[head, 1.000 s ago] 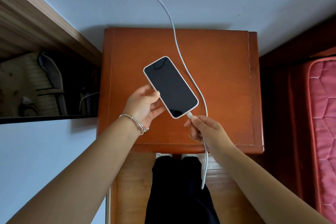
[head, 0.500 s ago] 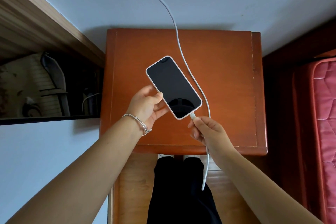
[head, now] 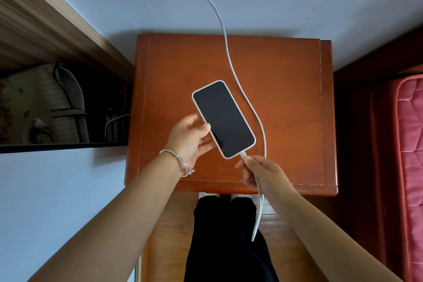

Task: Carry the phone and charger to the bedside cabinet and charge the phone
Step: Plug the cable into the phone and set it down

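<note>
A phone [head: 223,119] with a dark screen and a pale case is held above the reddish wooden bedside cabinet [head: 293,107]. My left hand [head: 191,138] grips its left edge, thumb on the screen side. My right hand [head: 261,173] pinches the white plug of the charger cable [head: 229,57] at the phone's bottom end, and the plug sits in the port. The cable runs from the plug in a loop under my right hand, then up across the cabinet and the wall out of the top of the view. The charger's other end is out of sight.
A dark open shelf [head: 57,107] with a wooden frame lies to the left of the cabinet. A red quilted mattress [head: 412,167] is at the right edge. My legs in black trousers [head: 226,236] stand close against the cabinet's front, on a wooden floor.
The phone's screen showed a faint lit symbol half a second ago and is plain dark now. Both hands hold the same grip, hardly moved.
</note>
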Tool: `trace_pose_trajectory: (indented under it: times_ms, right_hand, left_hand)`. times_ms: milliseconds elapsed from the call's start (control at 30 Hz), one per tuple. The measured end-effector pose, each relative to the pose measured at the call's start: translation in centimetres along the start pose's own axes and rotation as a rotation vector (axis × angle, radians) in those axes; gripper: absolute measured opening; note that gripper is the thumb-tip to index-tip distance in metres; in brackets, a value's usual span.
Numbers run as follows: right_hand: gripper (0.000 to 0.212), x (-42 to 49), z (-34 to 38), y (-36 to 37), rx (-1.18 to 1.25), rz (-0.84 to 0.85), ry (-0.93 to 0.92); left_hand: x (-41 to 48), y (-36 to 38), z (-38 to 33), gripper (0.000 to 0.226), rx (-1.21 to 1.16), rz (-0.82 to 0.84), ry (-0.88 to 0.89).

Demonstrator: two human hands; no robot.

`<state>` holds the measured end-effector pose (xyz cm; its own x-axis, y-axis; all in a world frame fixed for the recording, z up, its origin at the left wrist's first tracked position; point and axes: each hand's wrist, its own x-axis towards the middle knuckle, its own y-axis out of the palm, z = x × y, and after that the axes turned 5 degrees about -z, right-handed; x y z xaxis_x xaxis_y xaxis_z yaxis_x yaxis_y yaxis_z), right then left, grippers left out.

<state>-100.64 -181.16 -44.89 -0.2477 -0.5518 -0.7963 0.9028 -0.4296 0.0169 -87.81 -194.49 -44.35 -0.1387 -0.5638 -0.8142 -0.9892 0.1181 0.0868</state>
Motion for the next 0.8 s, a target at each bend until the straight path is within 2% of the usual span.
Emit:
trace_pose_trajectory:
  times_ms: [233, 467, 800]
  right_hand:
    - [0.025, 0.7, 0.7, -0.8, -0.155, -0.003, 0.067]
    - [0.016, 1.2, 0.6, -1.1, -0.167, 0.02, 0.095]
    - [0.015, 1.5, 0.4, -1.3, -0.198, 0.039, 0.095]
  left_hand:
    - [0.4, -0.9, 1.3, 0.032, -0.06, -0.032, -0.071]
    - [0.7, -1.7, 1.7, 0.028, -0.099, -0.041, -0.088]
    - [0.9, -1.9, 1.9, 0.029, -0.103, -0.057, -0.069]
